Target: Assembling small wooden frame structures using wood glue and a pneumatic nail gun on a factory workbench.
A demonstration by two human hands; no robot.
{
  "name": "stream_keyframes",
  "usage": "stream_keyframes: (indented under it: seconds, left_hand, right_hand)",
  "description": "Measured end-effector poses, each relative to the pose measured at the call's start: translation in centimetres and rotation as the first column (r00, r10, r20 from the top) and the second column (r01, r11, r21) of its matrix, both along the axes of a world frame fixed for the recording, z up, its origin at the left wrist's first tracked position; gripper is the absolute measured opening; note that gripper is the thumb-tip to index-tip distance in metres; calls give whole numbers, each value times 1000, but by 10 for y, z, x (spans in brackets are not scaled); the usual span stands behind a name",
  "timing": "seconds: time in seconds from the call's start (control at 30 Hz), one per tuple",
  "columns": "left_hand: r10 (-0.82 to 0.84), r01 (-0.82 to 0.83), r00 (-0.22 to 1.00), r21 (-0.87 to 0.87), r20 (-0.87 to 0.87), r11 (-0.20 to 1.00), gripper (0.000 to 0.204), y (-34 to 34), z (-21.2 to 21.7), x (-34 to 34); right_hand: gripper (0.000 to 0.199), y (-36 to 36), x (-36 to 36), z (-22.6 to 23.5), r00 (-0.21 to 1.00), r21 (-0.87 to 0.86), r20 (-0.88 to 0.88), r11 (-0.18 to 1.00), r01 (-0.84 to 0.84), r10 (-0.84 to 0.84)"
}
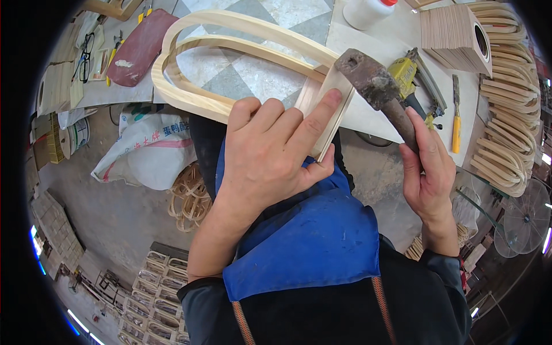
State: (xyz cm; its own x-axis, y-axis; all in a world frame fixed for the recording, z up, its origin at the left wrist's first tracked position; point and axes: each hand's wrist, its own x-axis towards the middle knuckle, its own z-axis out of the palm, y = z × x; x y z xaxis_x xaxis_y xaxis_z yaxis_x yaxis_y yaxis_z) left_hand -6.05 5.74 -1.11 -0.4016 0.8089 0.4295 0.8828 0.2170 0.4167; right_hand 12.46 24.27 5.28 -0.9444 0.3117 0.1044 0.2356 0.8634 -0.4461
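Note:
A pale wooden frame made of bent, rounded loops lies over the near edge of the table, its curved end to the left. My left hand grips its right end, with the index finger stretched along a flat wooden end piece and the thumb underneath. In my right hand is a hammer, held by its dark handle. The worn, rusty head is close above the end piece; whether they touch I cannot tell. A blue apron covers my lap below.
Right of the hammer lie a yellow-green nail gun and a yellow-handled chisel. Stacked wooden pieces and many bent loops line the right side. A white jar stands at the back; a white sack sits lower left.

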Motion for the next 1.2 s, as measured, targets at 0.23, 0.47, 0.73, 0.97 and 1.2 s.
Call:
stream_keyframes:
  seconds: [0.23,0.47,0.73,0.97,1.2]
  left_hand:
    - [6,-6,1000,-3,-1,1000,66,-3,-1,1]
    - [-1,1,1000,3,0,1000,65,-3,-1,-1]
    - [-33,41,997,-102,75,994,65,-6,23,-5]
    - [-8,-3,988,73,151,997,63,18,30,-37]
    - [-96,90,994,-113,-49,989,58,43,37,-69]
  right_hand:
    - [54,-3,2,-2,990,16,-140,1000,-7,9]
    - [53,-8,0,6,999,-12,20,999,37,-37]
    - [51,-14,15,-9,980,-163,-138,979,121,-145]
    - [48,-42,54,-28,830,-724,124,523,450,-543]
    - [47,-50,71,-48,749,-880,432,-54,471,-503]
